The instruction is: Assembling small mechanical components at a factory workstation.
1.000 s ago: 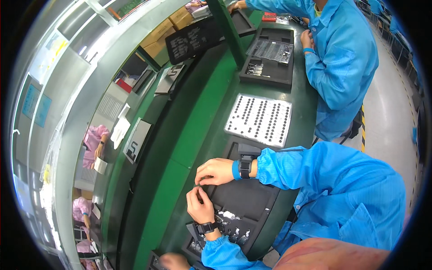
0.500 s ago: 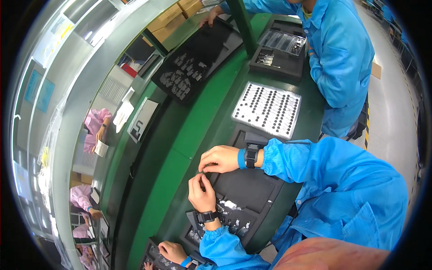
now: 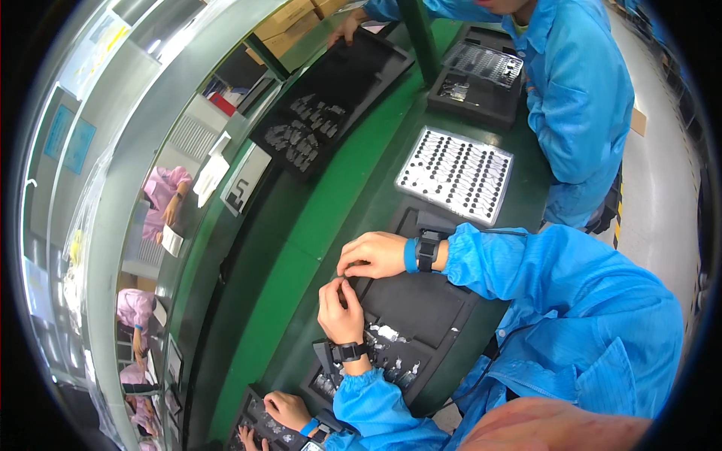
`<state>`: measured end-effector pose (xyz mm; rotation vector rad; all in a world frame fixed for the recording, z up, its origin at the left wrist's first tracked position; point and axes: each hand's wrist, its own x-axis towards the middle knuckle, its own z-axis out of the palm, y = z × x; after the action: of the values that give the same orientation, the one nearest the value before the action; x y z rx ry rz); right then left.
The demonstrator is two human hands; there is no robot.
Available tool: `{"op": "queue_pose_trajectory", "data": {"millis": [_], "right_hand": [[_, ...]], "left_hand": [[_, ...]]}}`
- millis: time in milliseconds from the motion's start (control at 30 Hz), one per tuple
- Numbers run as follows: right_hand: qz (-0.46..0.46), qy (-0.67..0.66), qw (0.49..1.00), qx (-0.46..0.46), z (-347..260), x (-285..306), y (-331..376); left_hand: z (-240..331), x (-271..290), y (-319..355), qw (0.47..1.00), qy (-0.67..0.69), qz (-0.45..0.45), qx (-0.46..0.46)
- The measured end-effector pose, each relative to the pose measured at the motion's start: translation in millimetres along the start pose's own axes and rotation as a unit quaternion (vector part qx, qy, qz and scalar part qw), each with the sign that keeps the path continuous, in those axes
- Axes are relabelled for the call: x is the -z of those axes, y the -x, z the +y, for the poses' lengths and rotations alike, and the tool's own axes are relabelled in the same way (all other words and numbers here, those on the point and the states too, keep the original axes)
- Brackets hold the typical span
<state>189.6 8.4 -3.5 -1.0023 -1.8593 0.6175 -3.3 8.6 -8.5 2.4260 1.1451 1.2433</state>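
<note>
My left hand (image 3: 340,310), with a black watch on the wrist, and my right hand (image 3: 374,255), with a blue band and a black watch, meet fingertip to fingertip. Between them they pinch a small part (image 3: 344,282), too tiny to make out. Both hands hover over the far left corner of a black foam tray (image 3: 421,308). Small silvery parts (image 3: 385,333) lie in the tray's pockets near my left wrist.
A white tray of black dots (image 3: 455,173) lies beyond my right hand. On the green belt (image 3: 301,255) sits a long black tray with parts (image 3: 323,113). One co-worker in blue (image 3: 579,90) stands at the far right. Another co-worker's hands (image 3: 284,410) work at the lower left.
The long black tray on the belt has slid nearer to me. My hands have stayed together over the foam tray, the fingers shifting only slightly.
</note>
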Motion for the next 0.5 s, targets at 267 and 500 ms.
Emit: {"op": "queue_pose_trajectory", "data": {"millis": [267,500], "right_hand": [[0.235,-0.32,0.884,-0.246,11,45,-10],[0.278,-0.409,0.839,-0.228,-29,109,35]], "left_hand": [[-18,59,-14,0.812,0.43,0.215,0.332],[1,112,28,0.828,0.4,0.223,0.323]]}}
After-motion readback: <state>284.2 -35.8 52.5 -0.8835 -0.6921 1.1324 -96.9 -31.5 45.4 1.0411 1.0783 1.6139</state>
